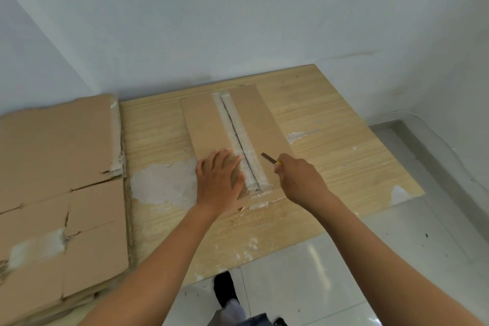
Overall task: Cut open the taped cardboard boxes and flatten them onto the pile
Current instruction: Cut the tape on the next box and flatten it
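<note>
Matt brown cardboard box (209,124) with wrinkled whitish tape; pale wood-grain laminate desk (317,119), its surface peeled rough in white patches. Glossy white tiled floor (344,259). Dull dark metal knife blade (267,158).

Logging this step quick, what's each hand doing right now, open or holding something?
Left hand: open, fingers flat, pressing on the cardboard box.
Right hand: closed, grips a cutter, blade out beside the taped seam.

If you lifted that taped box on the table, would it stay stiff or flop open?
Probably light: the box looks like thin cardboard. Its tape seam appears slit lengthwise, so the top flaps would likely flop open.
</note>
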Motion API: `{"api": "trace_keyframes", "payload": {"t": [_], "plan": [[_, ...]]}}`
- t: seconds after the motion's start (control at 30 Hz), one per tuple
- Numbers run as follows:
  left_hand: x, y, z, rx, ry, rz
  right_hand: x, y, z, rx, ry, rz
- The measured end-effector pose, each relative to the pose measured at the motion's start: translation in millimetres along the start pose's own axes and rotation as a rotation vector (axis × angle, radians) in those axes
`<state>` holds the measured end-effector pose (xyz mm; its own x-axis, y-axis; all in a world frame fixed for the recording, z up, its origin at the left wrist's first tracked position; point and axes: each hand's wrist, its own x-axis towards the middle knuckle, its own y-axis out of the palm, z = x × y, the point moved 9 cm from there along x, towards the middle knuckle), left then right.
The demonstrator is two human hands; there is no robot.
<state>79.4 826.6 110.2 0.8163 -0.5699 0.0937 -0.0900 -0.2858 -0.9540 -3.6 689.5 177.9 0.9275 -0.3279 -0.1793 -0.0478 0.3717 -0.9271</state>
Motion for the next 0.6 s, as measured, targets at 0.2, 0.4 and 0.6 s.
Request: {"api": "trace_keyframes", "payload": {"t": [0.2, 0.4, 0.6], "plan": [[43, -11, 13, -0.029, 0.098, 0.015, 16, 7, -25, 0.240, 0.133, -0.318], [96, -2, 24, 0.016, 0.184, 0.111, 32, 51, -32, 0.097, 0.281, -0.264], [154, 6, 47, 0.079, 0.189, 0.194, 44, 58, -34, 0.003, 0.296, -0.380]]}}
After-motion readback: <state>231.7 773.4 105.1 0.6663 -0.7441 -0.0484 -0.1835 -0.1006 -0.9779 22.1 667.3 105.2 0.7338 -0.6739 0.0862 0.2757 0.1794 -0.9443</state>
